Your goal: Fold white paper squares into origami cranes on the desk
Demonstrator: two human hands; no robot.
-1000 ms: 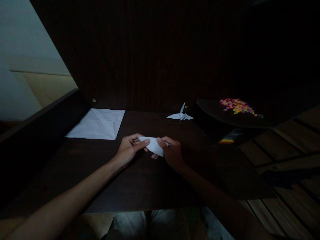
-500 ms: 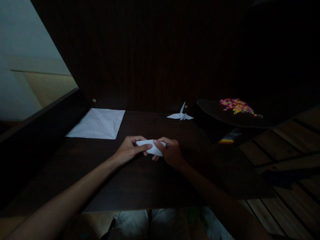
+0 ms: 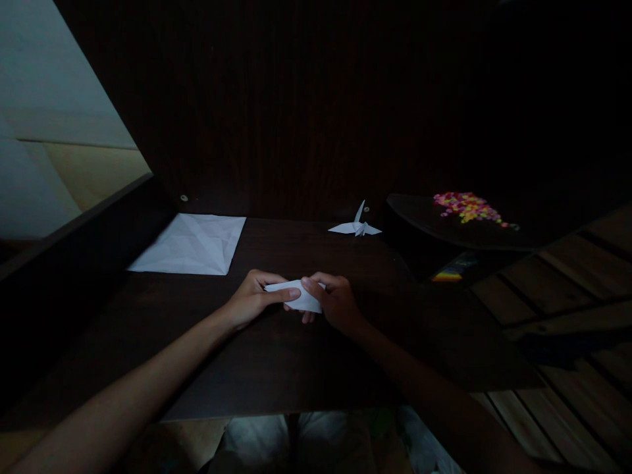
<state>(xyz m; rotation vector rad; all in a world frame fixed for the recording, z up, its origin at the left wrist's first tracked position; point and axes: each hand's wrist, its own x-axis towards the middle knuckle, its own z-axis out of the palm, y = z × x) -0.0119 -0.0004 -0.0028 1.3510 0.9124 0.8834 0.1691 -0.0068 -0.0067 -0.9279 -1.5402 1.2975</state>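
Between my hands is a small piece of folded white paper (image 3: 309,303), held above the dark tabletop. My left hand (image 3: 257,298) is closed on its left end, thumb lying along the top face. The right end is pinched by my right hand (image 3: 338,299), its thumb near the left thumb and some fingertips showing below the paper. Fingers behind the paper are partly hidden. Beyond my hands, a white origami crane (image 3: 358,228) stands near the back panel. A larger creased sheet of white paper (image 3: 195,245) lies flat at the back left.
The dark wooden desk (image 3: 276,368) has a tall back panel (image 3: 276,112) and a low side board (image 3: 74,224) on the left. A raised curved shelf (image 3: 419,214) on the right bears a heap of small colourful pieces (image 3: 469,207). Wooden slats (image 3: 582,283) show at far right.
The folded paper has tilted slightly, its lower right edge dropping a little. Both hands keep hold of it, with small shifts of the thumbs. The crane and the sheet lie as before.
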